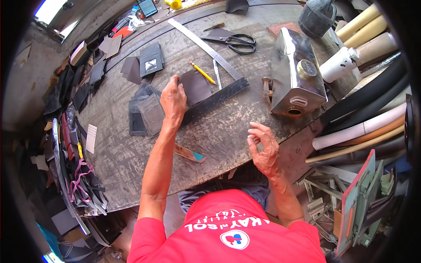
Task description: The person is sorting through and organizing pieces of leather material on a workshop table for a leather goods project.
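My left hand (174, 98) is over the table with its fingers curled together; whatever is in them, if anything, is hidden. Beside it lies a dark brown leather piece (196, 87) with a yellow pencil (202, 72) across its corner. A black straight bar (219, 101) runs along that piece's near edge and meets a long steel ruler (206, 48) at a corner. Dark and greyish flat pieces (150, 114) lie left of my wrist. My right hand (264, 149) hovers by the table's front edge, fingers loosely bent and apart, holding nothing.
Black-handled scissors (239, 44) and a pointed tool (214, 26) lie farther back. A metal can (296, 70) stands at the right, near a white bottle (340, 65) and material rolls (359, 127). A dark wallet-like piece (151, 59) lies at left; scraps (83, 96) crowd the table's left edge.
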Demonstrator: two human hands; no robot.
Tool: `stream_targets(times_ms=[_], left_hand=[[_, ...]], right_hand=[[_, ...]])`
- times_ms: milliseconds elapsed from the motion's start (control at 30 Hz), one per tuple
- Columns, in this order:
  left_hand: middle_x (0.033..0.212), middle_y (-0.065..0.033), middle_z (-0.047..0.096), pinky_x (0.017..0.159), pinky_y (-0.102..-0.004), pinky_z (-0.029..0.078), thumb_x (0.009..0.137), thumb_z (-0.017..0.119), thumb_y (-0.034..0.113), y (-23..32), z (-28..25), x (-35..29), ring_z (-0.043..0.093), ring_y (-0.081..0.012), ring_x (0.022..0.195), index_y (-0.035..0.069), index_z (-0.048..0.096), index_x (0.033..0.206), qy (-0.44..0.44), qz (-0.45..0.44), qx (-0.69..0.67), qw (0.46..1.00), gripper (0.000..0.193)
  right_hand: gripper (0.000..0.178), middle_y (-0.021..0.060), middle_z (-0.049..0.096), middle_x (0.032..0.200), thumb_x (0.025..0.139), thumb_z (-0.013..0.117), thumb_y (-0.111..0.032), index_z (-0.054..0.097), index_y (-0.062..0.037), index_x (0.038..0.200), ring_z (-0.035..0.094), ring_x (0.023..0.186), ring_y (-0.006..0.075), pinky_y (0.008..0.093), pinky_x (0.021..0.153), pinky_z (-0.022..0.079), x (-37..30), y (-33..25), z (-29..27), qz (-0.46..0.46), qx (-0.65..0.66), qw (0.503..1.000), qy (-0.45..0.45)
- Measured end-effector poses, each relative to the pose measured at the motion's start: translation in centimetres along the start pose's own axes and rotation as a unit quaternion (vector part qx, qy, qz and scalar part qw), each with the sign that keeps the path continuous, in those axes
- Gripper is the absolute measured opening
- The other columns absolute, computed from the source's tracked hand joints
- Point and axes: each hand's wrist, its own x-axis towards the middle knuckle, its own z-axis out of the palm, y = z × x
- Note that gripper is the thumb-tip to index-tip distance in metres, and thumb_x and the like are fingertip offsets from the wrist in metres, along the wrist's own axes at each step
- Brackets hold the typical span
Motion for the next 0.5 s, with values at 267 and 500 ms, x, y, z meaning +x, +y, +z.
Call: stream_targets(times_ms=[267,500], left_hand=[[0.093,-0.0202,0.07,0.078,-0.0441,0.052,0.089,0.065,0.005,-0.8,0.3,0.1,0.068,-0.0377,0.086,-0.001,0.07,0.096,0.0,-0.04,-0.035,0.999,0.011],[0.086,-0.0096,0.07,0.072,-0.0323,0.053,0.086,0.072,0.002,-1.2,-1.5,0.5,0.067,-0.0188,0.078,0.001,0.072,0.1,0.056,-0.062,-0.121,0.989,0.014]], right_hand=[[0.026,0.0118,0.063,0.127,0.088,0.065,0.006,0.064,-0.0019,0.113,0.067,0.085,0.0174,0.0286,0.071,0.056,-3.3,2.0,-1.3,0.079,-0.018,0.996,0.039],[0.025,0.014,0.062,0.129,0.088,0.066,0.003,0.065,-0.0027,0.113,0.069,0.096,0.028,0.0358,0.076,0.058,-2.9,3.5,-5.9,0.035,-0.184,0.977,0.106]])
